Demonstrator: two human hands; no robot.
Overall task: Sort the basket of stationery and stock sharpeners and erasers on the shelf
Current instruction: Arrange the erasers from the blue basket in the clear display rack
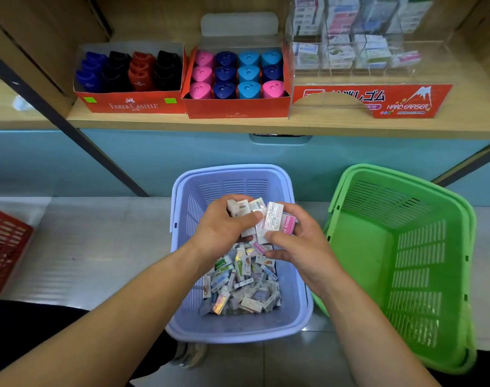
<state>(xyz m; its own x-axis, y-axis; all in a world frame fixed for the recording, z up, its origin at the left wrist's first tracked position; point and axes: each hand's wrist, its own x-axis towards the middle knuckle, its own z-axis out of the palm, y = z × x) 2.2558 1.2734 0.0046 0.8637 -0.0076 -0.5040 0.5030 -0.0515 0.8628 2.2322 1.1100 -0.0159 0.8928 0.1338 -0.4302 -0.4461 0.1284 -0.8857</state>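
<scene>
The left red box (132, 104) on the shelf (182, 122) reads "FABER-CASTELL"; the clear display (369, 101) right of it reads "HARD ERASER" beside Japanese characters. Below the shelf, over the lilac basket (182, 325), the left hand (224, 227) has its grip clamped on a bundle of wrapped erasers (255, 216). The right hand (299, 241) pinches the same bundle, its grip closed on a pink eraser (288, 223) marked "Hard Eraser". More small boxed erasers (238, 283), white, green and silvery, lie heaped inside the basket. A green basket (405, 247) stands just right of it.
</scene>
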